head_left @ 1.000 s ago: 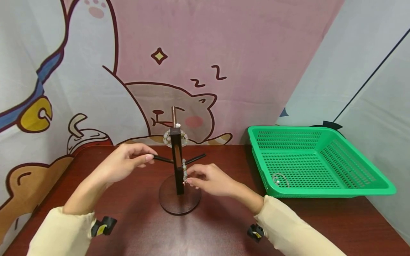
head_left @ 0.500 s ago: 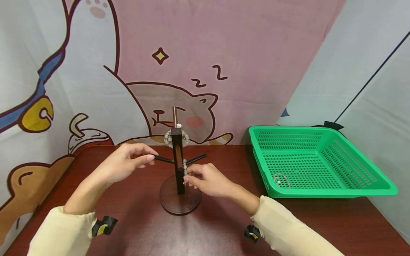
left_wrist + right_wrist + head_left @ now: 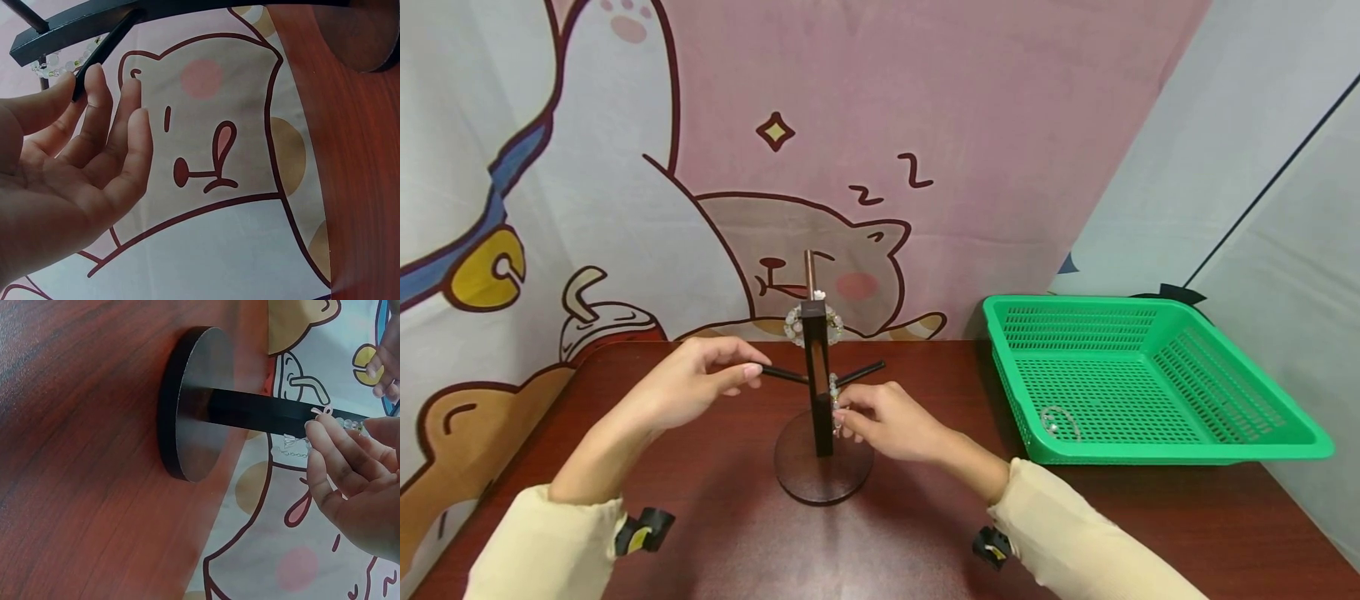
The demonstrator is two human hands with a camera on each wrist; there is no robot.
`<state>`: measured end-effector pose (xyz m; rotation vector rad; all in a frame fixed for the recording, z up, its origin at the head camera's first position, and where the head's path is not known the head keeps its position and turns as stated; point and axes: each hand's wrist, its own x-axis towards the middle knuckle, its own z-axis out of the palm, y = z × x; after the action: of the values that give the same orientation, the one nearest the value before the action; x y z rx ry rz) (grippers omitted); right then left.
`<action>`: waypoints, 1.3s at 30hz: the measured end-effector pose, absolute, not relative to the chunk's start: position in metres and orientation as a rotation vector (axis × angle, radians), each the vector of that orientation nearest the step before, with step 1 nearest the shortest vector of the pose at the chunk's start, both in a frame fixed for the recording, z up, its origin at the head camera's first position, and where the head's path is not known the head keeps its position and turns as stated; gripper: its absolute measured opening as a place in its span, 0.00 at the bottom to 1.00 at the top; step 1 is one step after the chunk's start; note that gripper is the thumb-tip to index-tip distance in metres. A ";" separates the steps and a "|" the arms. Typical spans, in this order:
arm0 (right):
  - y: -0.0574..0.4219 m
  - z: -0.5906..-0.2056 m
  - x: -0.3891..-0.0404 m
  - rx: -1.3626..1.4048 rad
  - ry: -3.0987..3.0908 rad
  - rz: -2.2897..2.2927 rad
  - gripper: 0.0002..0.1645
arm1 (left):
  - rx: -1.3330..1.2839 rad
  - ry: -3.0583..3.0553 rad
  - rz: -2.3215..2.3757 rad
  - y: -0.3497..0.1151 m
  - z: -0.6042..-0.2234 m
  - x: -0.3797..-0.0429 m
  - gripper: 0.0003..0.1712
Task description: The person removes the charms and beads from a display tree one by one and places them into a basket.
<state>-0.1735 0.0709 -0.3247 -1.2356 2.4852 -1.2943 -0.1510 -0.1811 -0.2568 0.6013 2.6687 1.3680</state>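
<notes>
flanking the stand (image 3: 823,435), hands (image 3: 696,383) (image 3: 895,421) pinch peg (image 3: 786,373) and bracelet (image 3: 833,388).

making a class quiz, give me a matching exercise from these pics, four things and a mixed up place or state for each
1. green perforated plastic basket
2. pale beaded bracelet with a pink bow-like piece
3. pale beaded bracelet with a white piece on top
4. slim black rod left of the dark upright post

A. hanging near the post's top
B. tip pinched in the left grip
C. holding a thin pale loop
D. pinched in the right grip

Right pairs: 1-C, 2-D, 3-A, 4-B
</notes>
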 end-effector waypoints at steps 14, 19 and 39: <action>0.079 -0.319 -0.175 -1.262 2.524 -1.263 0.05 | 0.590 2.679 1.357 -0.181 -0.257 -0.150 0.11; 0.082 -0.316 -0.175 -1.253 2.544 -1.253 0.04 | 0.594 2.678 1.360 -0.181 -0.257 -0.150 0.11; 0.096 -0.306 -0.177 -1.170 2.562 -1.262 0.04 | 0.589 2.681 1.343 -0.181 -0.257 -0.151 0.11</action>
<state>-0.1767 0.0962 -0.3057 -1.1703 2.5623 -1.2624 -0.1508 -0.1806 -0.2566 0.5886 2.6815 1.3434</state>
